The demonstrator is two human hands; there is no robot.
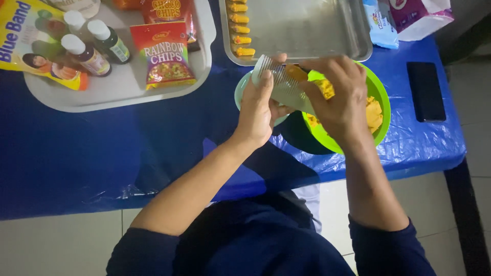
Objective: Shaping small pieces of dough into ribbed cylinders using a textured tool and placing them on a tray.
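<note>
So we've got both hands up over the green bowl (381,97), which sits near the front edge of the tabletop (102,153), toward its right end. Our left hand (258,110) is wrapped around a pale comb (281,84), thumb across the ribbed face and fingers curled behind it, so that grip is properly closed on the thing. The comb lies slanted, its top end poking out above the left thumb and its lower end running under the right hand (340,97). That right hand is curled down over the comb's lower end and pressing a bit of yellow dough (325,88) against it; fingers bent tight, dough peeking out between them. More dough sits in the bowl just beyond the knuckles.

A small pale dish (239,92) shows just left of the bowl, mostly hidden by the left hand. Along the back edge there's a metal tray (327,30) with a row of little ridged dough pieces (240,30) down its left side. A black phone (425,91) lies near the right edge. At the back left corner a white tray (117,87) carries small bottles (87,43) and snack packets (163,53).
</note>
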